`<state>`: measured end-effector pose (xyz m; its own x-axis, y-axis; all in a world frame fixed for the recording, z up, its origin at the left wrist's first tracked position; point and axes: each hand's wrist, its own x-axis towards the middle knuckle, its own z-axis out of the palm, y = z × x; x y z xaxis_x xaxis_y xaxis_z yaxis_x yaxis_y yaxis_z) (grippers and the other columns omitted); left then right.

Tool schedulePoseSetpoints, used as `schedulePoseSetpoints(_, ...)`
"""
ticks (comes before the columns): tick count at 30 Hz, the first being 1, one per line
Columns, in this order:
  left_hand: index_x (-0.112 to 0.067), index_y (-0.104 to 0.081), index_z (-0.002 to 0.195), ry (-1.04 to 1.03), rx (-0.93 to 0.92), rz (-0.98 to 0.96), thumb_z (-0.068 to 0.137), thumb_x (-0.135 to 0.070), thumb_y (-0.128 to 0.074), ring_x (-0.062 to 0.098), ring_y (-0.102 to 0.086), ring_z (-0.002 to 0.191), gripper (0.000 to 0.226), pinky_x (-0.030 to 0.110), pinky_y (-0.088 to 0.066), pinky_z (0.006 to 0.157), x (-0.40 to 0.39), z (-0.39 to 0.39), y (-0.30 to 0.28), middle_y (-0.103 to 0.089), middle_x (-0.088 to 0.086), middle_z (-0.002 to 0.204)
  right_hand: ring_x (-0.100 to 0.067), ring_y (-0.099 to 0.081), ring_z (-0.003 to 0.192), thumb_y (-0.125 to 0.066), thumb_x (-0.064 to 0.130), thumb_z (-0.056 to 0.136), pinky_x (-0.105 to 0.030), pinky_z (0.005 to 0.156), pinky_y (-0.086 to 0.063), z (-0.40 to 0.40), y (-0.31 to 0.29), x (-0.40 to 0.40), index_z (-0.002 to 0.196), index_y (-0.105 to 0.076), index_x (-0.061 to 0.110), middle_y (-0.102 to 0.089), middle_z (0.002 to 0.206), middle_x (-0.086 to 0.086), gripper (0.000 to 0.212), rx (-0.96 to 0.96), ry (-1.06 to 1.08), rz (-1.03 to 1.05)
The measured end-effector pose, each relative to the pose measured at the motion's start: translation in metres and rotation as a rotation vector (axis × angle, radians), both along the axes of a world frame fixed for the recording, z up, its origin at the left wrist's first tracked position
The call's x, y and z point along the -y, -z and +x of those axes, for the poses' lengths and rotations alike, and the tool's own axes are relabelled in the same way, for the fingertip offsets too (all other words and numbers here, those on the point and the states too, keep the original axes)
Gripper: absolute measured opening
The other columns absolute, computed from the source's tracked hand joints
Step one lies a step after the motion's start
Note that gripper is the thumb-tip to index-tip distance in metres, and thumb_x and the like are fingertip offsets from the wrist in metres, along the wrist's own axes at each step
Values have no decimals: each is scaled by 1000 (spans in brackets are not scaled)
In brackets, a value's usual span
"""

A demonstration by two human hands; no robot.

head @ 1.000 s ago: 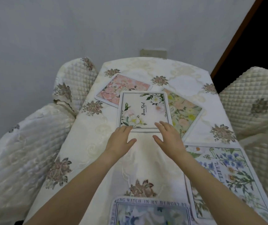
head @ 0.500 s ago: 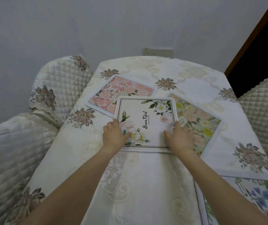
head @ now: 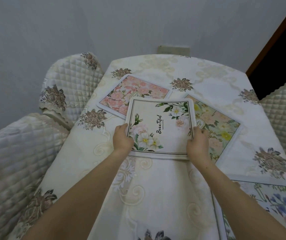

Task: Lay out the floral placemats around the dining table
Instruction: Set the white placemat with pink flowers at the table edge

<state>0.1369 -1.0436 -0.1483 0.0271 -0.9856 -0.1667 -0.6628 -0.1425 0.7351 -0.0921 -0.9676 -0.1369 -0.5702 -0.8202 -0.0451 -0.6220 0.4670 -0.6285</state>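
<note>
Left hand (head: 122,138): closed on the left edge of the white placemat (head: 159,127), thumb laid on top.
Right hand (head: 196,142): closed on the right edge, thumb on top.
Forearms: bare, stretched forward, angled inward toward the hands.

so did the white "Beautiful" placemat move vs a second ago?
Yes. The white "Beautiful" placemat sits nearer the person, covering less of the pink placemat, both hands gripping its sides.
</note>
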Motion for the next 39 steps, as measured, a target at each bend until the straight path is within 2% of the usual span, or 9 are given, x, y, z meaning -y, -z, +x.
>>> schedulePoseSetpoints(3,-6,-44,136,15,-38,-27,77,14,-54,27,-44,129,63,23,-33,99,-18,9,-14,-44,11,141,-26,-45,93,-39,-17,80,-29,81,-42,11,-11,-15,127,-47,-2,-39,121,-17,49,2,-16,-73)
schedulePoseSetpoints(5,-5,-46,134,26,-78,-27,75,18,-52,30,-47,126,64,33,-38,106,-32,16,-25,-45,12,140,-23,-42,99,-39,-19,80,-24,84,-38,21,-18,-28,126,-49,-3,-41,122,-16,49,-29,-14,-114)
schedulePoseSetpoints(8,-5,-48,133,58,-106,-26,73,20,-51,33,-51,121,65,44,-44,102,-54,31,-37,-47,12,138,-19,-38,98,-41,-21,79,-23,81,-36,38,-26,-50,125,-51,-4,-43,119,-16,50,-57,-6,-138)
schedulePoseSetpoints(13,-4,-48,132,46,-79,4,71,21,-51,29,-48,125,66,37,-40,106,-89,73,-48,-46,12,139,-27,-42,106,-39,-22,79,-28,87,-40,77,-36,-83,124,-51,-4,-41,118,-12,51,-18,-66,-173)
schedulePoseSetpoints(16,-3,-49,132,43,-78,9,70,21,-51,31,-50,122,66,39,-42,104,-104,108,-52,-47,12,138,-28,-43,103,-38,-22,80,-28,81,-38,108,-40,-99,125,-51,-3,-41,119,-13,51,-26,-86,-175)
schedulePoseSetpoints(19,-3,-48,132,45,-76,10,71,20,-52,33,-52,119,66,43,-44,102,-115,146,-55,-47,12,138,-30,-44,108,-39,-20,82,-30,84,-40,143,-41,-113,128,-50,-2,-41,125,-15,51,-13,-90,-184)
schedulePoseSetpoints(28,-5,-48,133,13,-52,48,72,20,-49,30,-42,130,66,37,-39,107,-143,260,-52,-43,12,142,-26,-47,109,-41,-19,82,-24,89,-37,252,-23,-145,129,-51,-2,-43,125,-16,51,84,-70,-235)
schedulePoseSetpoints(33,-4,-48,133,15,-38,80,71,20,-54,31,-47,125,66,35,-43,104,-149,291,-32,-47,14,136,-17,-44,100,-42,-20,79,-23,86,-36,280,-8,-156,123,-54,-1,-43,120,-14,50,115,-32,-233)
schedulePoseSetpoints(39,-3,-48,133,142,163,103,74,9,-57,35,-41,128,61,38,-36,107,-150,305,-8,-46,18,140,-24,-48,105,-45,-10,83,-23,91,-36,277,8,-162,124,-53,0,-41,123,-13,43,163,10,-95)
